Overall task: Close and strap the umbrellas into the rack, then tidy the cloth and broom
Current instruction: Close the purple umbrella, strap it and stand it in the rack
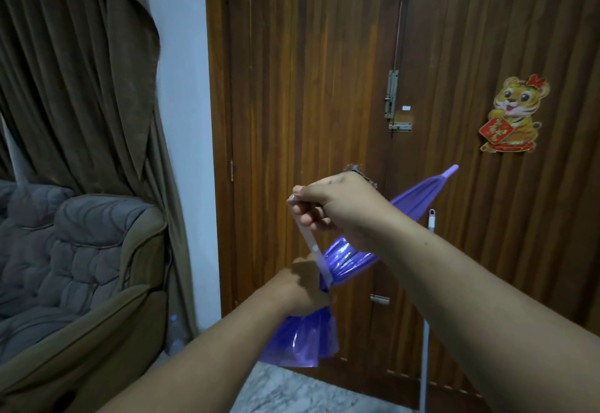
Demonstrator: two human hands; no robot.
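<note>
A folded purple umbrella (354, 258) of shiny plastic slants across the middle of the head view, its tip (452, 170) pointing up and right toward the door. My left hand (300, 287) grips the bunched canopy near its lower end, where the loose skirt (300, 341) flares out below. My right hand (334, 206) pinches the end of the pale strap (310, 244) and holds it taut, up and to the left of the canopy. A white snap shows on the strap. No rack is in view.
A white broom or mop handle (428, 299) leans upright against the wooden double door (324, 88) just right of the umbrella. A padded brown armchair (74, 266) and brown curtain (81, 71) fill the left. A plastic bottle (175, 334) stands by the wall.
</note>
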